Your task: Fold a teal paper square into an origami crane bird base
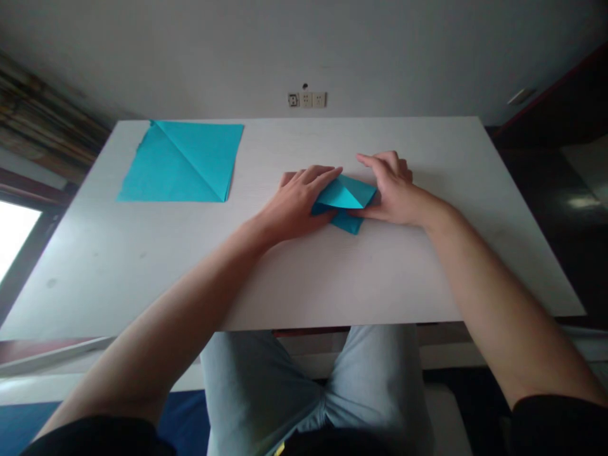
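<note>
A small folded piece of blue paper (pixel 346 199) lies on the white table (pixel 304 266) near its middle. My left hand (pixel 299 199) lies flat on the paper's left part, fingers stretched out and pressing it down. My right hand (pixel 392 190) sits at the paper's right edge with fingers curled, the thumb pinching the folded edge.
A larger blue paper sheet (pixel 183 161) with a diagonal crease lies flat at the table's far left. Wall sockets (pixel 306 99) sit on the wall behind the table. My legs in light trousers (pixel 313 386) are under the near edge.
</note>
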Tool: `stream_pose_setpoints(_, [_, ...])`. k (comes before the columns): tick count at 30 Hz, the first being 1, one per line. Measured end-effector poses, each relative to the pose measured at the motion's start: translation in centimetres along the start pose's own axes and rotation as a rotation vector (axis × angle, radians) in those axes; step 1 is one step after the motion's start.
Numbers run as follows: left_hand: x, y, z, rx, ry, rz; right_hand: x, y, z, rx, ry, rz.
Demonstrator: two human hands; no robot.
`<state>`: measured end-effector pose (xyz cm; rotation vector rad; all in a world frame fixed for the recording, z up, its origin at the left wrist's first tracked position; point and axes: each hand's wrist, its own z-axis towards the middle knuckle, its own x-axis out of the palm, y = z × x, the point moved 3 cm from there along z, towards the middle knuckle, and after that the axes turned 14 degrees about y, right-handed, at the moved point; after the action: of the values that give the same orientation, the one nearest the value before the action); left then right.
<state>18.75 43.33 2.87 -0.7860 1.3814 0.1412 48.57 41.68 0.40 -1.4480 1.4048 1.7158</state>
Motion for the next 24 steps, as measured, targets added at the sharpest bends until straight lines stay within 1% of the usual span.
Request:
stream_pose_setpoints(4, [-0.1,0.2,0.0,0.023,0.017,-0.002,-0.3,-0.2,0.1,0.025,0.069,-0.014])
stream_pose_setpoints(7, [-0.2,0.4,0.0,0.030,0.020,-0.008,-0.5,-0.4,0.2,0.024,0.092,-0.002])
stream_pose_setpoints(12, [-0.1,0.6,0.0,0.034,0.017,-0.008,-0.7,-0.5,0.2,0.004,0.085,-0.004])
stream_pose_setpoints(17, [0.0,0.6,-0.1,0.051,0.047,0.030,-0.5,0.2,0.2,0.039,0.100,-0.040])
stream_pose_setpoints(20, [0.2,0.3,-0.1,0.047,0.053,0.032,-0.4,0.6,0.1,0.043,0.101,-0.059])
stream_pose_setpoints(24, [0.4,-0.4,0.0,0.016,0.017,0.013,-0.5,1.1,0.0,0.012,0.090,-0.056])
